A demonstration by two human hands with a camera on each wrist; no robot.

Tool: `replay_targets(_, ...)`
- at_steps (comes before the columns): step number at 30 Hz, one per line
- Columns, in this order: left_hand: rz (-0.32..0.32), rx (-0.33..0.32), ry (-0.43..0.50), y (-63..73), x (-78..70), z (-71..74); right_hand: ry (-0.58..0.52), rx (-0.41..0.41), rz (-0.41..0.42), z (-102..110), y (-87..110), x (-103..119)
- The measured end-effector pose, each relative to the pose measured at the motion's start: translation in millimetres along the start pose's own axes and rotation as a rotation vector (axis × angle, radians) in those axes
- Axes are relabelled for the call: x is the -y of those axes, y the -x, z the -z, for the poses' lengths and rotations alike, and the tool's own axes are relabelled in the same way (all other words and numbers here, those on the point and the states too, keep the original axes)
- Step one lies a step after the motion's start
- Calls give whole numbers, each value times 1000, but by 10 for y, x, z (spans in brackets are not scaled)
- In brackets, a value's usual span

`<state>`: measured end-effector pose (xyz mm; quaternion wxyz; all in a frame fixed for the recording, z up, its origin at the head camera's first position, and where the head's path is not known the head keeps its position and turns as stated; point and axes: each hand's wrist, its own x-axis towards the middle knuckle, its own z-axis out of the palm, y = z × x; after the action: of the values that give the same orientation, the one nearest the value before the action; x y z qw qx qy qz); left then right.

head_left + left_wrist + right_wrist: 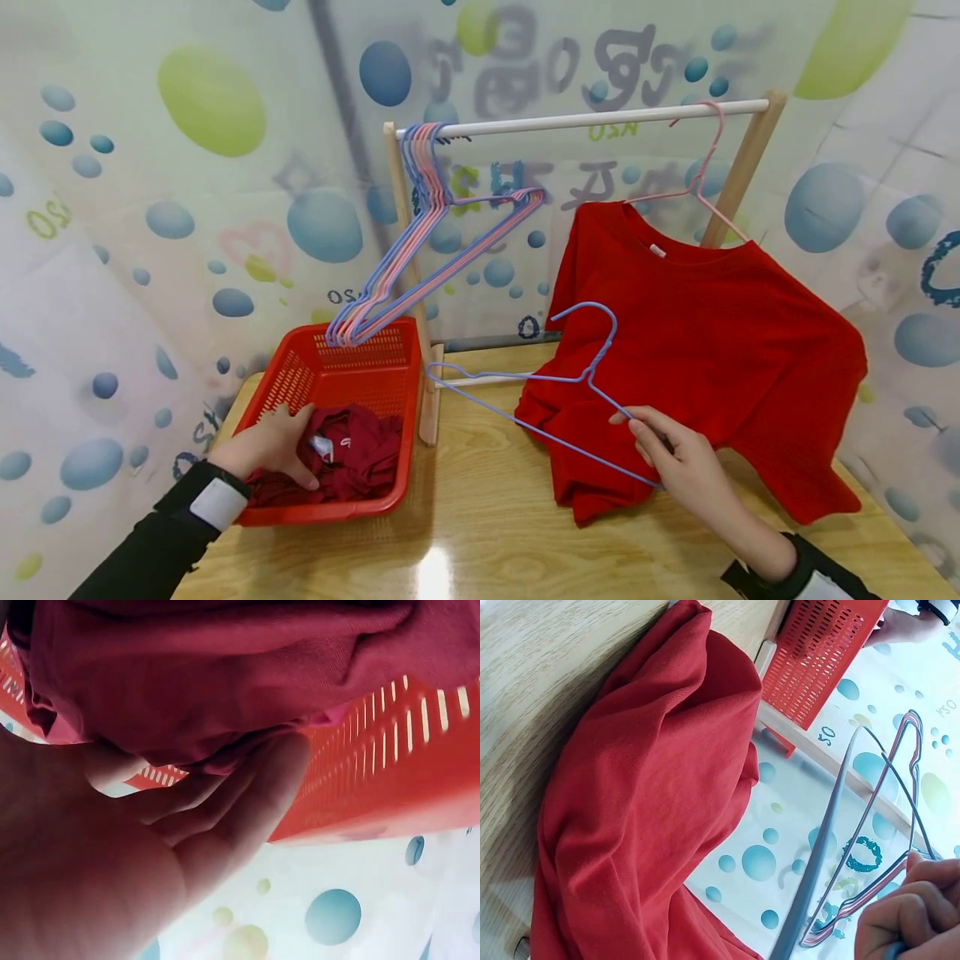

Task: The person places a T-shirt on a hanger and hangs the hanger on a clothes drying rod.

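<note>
My left hand point(273, 446) reaches into the red basket point(411, 467), fingers and thumb spread over a crumpled dark red garment point(367, 458). In the left wrist view, the fingers point(247, 787) lie against the cloth's edge, fairly straight. Between thumb and fingertips, my right hand point(675, 458) pinches one arm of a blue hanger point(555, 379). This hanger is bare, its hook up, in front of a red shirt point(697, 317). The shirt hangs from a pink hanger point(701, 179) on the rack's rail, its lower part gathered on the table.
A rack with a white rail point(585, 121) and wooden posts stands at the back. Several blue and pink hangers point(431, 217) crowd its left end, their lower ends above the basket. Behind the wooden table point(480, 533) is a patterned curtain point(202, 200).
</note>
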<state>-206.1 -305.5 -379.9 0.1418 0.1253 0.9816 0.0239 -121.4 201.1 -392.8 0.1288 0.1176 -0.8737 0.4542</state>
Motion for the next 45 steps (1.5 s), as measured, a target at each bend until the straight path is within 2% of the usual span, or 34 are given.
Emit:
replay_targets(6, 10, -16, -27, -27, -27, -48, -19, 8, -6, -11, 3, -13)
replay_targets(11, 52, 25, -61, -45, -57, -18, -22, 5, -24, -18, 21, -6)
replay_targets(14, 54, 5, -72, -37, -60, -16, -23, -18, -11, -14, 29, -24)
replay_targets(21, 13, -198, -38, 34, 37, -56, -11, -59, 31, 2, 13, -88)
replay_targets(25, -31, -342, -8, 80, 64, 10, -12, -47, 34, 5, 10, -99)
replay_targets(28, -72, -437, 48, 89, 73, 95, -16, -42, 34, 10, 11, -92)
replay_targets(30, -74, -440, 117, 102, 73, 159, -18, -44, 33, 15, 11, -81)
replay_targets(33, -42, -388, 201, 153, 74, 239, -23, -52, 27, 20, 7, -70)
replay_targets(35, -25, -349, 234, 208, 74, 286, -24, -53, 23, 21, 4, -74)
replay_targets(38, -20, -329, 268, 298, 59, 361, -23, -51, 21, 15, 0, -95)
replay_targets(45, -41, -296, 486, 469, -158, 564, -36, -44, 23, 8, -5, -136)
